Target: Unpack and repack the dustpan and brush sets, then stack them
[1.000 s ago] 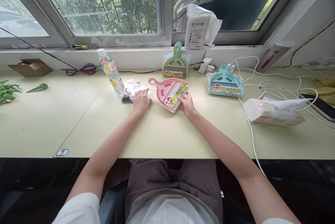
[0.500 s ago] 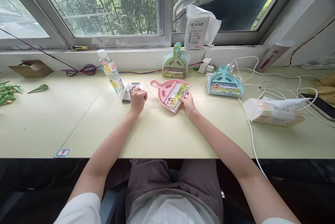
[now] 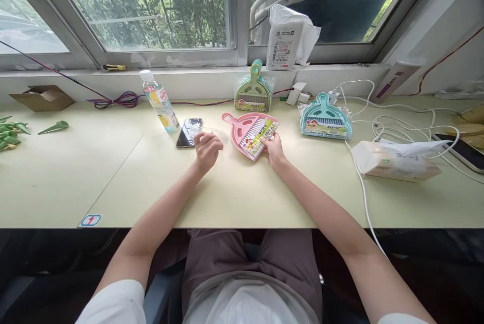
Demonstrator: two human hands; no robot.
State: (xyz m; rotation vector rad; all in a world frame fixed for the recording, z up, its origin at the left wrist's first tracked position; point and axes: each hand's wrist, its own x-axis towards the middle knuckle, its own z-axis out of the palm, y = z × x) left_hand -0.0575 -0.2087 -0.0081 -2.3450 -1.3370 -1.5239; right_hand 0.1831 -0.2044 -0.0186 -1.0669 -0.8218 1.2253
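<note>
My right hand [image 3: 275, 149] grips the right edge of a pink dustpan and brush set [image 3: 245, 131], thumb over its yellow-green printed label. The set's looped handle points to the upper left. My left hand [image 3: 208, 150] is closed in a pinch on a thin clear plastic bag [image 3: 223, 138], which is hard to make out against the pale table. Just behind that hand a dark smartphone [image 3: 187, 133] lies on the table, partly covered by the fingers and the plastic. Beside the phone stands a drink bottle [image 3: 161, 102] with a white cap.
A green dustpan set [image 3: 253, 89] leans against the wall. A teal dustpan set [image 3: 325, 119] lies to the right, near white cables and a tissue pack [image 3: 395, 161]. At the left are a small cardboard box [image 3: 41, 98] and several green cone-shaped pieces [image 3: 11, 132].
My left hand has moved right with the plastic, away from the phone, whose screen now shows more plainly. The pink dustpan set has shifted slightly right in my right hand.
</note>
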